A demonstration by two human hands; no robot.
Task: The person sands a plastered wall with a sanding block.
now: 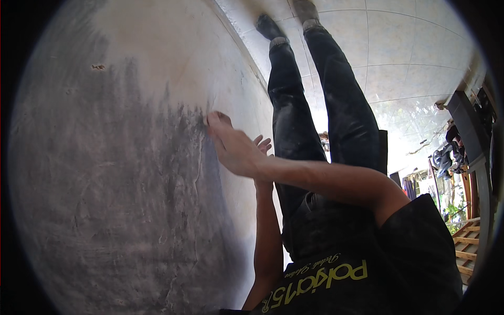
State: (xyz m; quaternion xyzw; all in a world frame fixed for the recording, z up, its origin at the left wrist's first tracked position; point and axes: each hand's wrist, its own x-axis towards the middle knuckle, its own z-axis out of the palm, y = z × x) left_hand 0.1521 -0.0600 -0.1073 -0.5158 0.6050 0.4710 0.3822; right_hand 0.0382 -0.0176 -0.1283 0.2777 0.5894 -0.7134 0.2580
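A plastered wall (130, 177) fills the left side of the view, with dark grey smears over a paler surface. My right hand (238, 151) reaches across my body to the wall, its fingers curled and their tips at the edge of a dark patch. Whether a small thing is pinched in them is hidden. Below the fingertips in the picture, a thin crack (199, 165) with flaking edges runs along the wall. Partly behind my right wrist, my left hand (264, 145) is raised close to the wall, fingers apart and nothing seen in it.
A small chipped hole (98, 67) marks the wall. Pale floor tiles (390, 43) lie around my feet, meeting the wall along a straight base edge (246, 53). At the far right are a parked motorcycle (445, 159), hanging clothes (410, 189) and a wooden slatted frame (466, 248).
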